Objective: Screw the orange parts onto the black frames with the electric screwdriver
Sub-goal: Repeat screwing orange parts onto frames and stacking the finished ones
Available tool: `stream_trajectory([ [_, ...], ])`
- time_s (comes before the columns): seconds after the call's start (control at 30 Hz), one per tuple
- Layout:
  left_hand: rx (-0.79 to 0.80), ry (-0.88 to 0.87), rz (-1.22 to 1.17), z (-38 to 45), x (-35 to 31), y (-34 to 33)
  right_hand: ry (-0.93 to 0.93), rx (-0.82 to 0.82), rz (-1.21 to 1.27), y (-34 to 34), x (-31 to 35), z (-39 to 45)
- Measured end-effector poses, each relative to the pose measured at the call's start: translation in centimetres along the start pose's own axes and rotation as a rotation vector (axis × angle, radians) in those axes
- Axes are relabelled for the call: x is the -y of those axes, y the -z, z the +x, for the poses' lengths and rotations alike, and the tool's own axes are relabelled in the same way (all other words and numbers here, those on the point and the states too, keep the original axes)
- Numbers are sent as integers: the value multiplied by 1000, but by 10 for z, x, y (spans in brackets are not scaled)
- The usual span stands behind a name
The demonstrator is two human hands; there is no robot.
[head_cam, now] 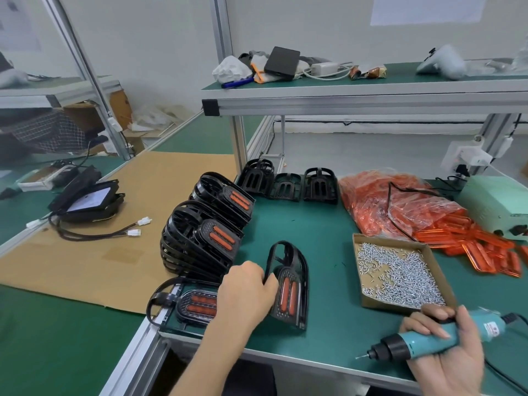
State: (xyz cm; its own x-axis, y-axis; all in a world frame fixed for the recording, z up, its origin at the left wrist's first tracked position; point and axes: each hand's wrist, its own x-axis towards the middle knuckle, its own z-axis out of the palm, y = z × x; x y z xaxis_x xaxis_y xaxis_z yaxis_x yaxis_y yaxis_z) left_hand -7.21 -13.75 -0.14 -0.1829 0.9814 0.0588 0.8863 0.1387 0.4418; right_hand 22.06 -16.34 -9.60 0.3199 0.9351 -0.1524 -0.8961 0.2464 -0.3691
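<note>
My left hand [246,291] grips the rim of a black frame [297,287] that has an orange part [286,295] fitted in it; the frame stands tilted on the green mat. Another black frame with an orange part [188,305] lies flat to the left, partly under my wrist. My right hand [445,350] holds the teal electric screwdriver [420,342] at the bottom right, its bit pointing left above the mat. A cardboard tray of silver screws [400,275] sits just beyond that hand. A heap of loose orange parts [485,250] lies farther right.
Two stacks of finished frames [200,241] stand left of the held frame. Three empty black frames [288,184] line the back. A plastic bag of orange parts [394,204], a green power unit [497,201], a cardboard sheet [114,224] and an overhead shelf [357,95] surround the workspace.
</note>
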Motion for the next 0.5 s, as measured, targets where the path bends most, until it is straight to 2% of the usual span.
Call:
stream_trajectory([
  [0.2,-1,57,-230,-50,13,7,-30,8,-14,3,6,3],
  [0.3,-66,148,-415,-65,23,23,-198,129,139,16,9,8],
  [0.37,-168,214,-495,-70,30,36,-339,285,188,19,8,7],
  [0.4,-236,242,-545,-73,34,42,-337,322,143,20,9,7],
  [0.5,-485,326,-586,-79,47,53,-370,350,99,18,9,3],
])
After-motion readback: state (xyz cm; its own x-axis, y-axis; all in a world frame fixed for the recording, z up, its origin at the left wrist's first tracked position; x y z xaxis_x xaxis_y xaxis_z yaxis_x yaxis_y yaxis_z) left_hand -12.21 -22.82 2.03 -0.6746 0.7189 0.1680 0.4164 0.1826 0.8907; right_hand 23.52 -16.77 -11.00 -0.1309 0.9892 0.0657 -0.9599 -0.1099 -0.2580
